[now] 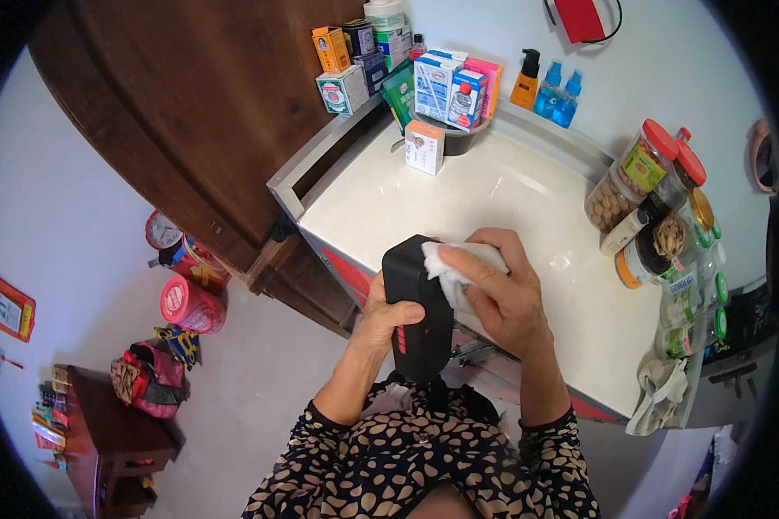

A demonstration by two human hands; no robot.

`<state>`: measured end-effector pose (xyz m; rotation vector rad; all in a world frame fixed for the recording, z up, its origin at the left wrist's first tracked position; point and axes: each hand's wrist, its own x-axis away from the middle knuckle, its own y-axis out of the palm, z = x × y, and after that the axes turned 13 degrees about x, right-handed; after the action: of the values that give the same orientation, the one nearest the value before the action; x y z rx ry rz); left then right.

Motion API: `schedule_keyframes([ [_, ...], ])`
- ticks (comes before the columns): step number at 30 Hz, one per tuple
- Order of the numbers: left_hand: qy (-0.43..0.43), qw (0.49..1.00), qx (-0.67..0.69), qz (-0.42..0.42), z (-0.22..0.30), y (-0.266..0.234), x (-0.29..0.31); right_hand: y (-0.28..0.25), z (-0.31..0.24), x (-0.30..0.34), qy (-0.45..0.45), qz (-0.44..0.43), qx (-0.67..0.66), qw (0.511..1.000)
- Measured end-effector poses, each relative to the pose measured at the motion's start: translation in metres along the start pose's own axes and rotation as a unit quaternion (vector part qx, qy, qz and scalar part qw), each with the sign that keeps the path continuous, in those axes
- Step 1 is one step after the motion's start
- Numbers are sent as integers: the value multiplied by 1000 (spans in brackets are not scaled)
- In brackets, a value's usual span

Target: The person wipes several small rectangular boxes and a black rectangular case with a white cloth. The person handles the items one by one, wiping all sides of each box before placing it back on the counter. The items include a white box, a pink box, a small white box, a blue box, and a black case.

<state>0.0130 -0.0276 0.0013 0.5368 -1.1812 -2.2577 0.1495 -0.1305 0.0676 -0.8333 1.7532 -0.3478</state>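
A black box-shaped device (428, 342) with rounded edges and red marking stands roughly upright in front of my body. My left hand (379, 320) grips its left side, the thumb lying across the front face. In my right hand (511, 294) is a crumpled white cloth (459, 268), pressed against the upper right edge of the device. The fingers of that hand are bent over the cloth. Both hands are at the near edge of a white-topped cabinet (515, 203). My left fingers behind the device are hidden.
A grey bowl (460, 141) with medicine boxes stands at the cabinet's back, with a small white-orange box (424, 147) before it. Several jars and bottles (645, 246) line the right side, near a cloth (658, 396). A brown wooden door (182, 104) is at left.
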Motion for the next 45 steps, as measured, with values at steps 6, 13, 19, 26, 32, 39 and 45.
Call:
schedule_keyframes([
  [6,0,998,-54,-36,7,-4,-2,-11,11,0,51,8,24,998],
  [13,-28,989,-123,-78,11,-8,2,-21,-8,-16,-68,-49,26,996],
  [19,-26,990,-118,-68,11,-1,6,-16,12,-7,-3,-40,78,996],
  [26,-39,986,-133,-91,11,-7,10,-22,-9,-22,-80,-130,22,988],
  [32,8,991,-103,-81,9,0,13,-14,9,-12,11,-78,0,997],
  [39,40,999,20,23,-2,-2,9,7,-20,-10,-30,-53,-20,998],
  [45,29,997,60,46,-5,-19,6,12,-12,12,-20,-93,4,995],
])
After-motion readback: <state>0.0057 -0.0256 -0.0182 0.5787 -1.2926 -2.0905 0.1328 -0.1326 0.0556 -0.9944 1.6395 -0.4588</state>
